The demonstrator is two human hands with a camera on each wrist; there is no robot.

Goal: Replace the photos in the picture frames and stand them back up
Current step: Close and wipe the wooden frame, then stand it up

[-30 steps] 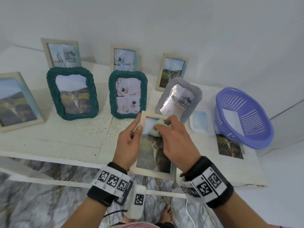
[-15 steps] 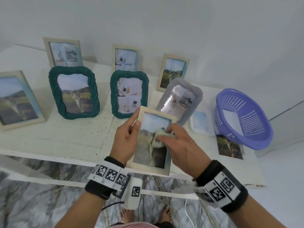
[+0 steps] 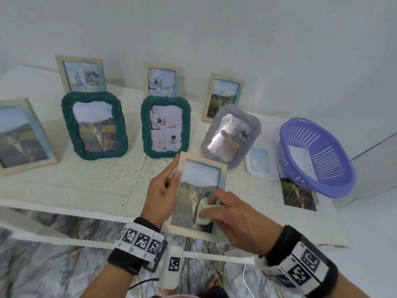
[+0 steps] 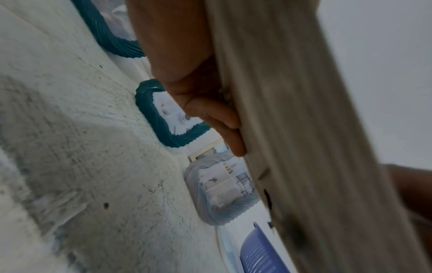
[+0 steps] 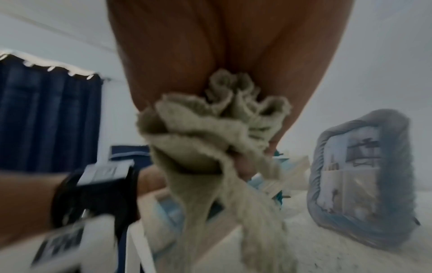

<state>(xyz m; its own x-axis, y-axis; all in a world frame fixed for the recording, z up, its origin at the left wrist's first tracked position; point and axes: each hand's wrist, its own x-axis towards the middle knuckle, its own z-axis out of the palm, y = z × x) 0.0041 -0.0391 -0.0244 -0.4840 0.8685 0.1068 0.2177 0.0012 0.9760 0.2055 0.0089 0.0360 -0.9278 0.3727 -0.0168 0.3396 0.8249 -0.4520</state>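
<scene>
A person's left hand [image 3: 162, 195] grips the left edge of a pale wooden frame [image 3: 198, 195] at the near edge of the white, rough-textured desk [image 3: 86, 181], thumb on the front, index finger straight along the side. The right hand [image 3: 233, 218] pinches a bunched cream cloth [image 3: 204, 214] against the glass; the cloth now sits at the lower part of the cat photo, having slid down from the top of the pane 1 second ago and from its middle half a second ago, while the frame stays held at the same spot.

Beyond the held frame stand 3 ribbed, rounded frames: 2 dark green frames [image 3: 94, 125] [image 3: 165, 126] and 1 grey-blue frame [image 3: 231, 136], the last with a glossy, crinkled sheen over its picture. Right of it lie 1 clear plastic lid [image 3: 261, 163], 1 loose cat photo [image 3: 298, 194] and 1 round lilac slotted basket [image 3: 315, 155] holding a white sheet. At far left stands 1 larger flat wooden frame [image 3: 21, 134]. Along the white wall stand 3 more flat pale wooden frames [image 3: 81, 74] [image 3: 162, 80] [image 3: 223, 96].
</scene>
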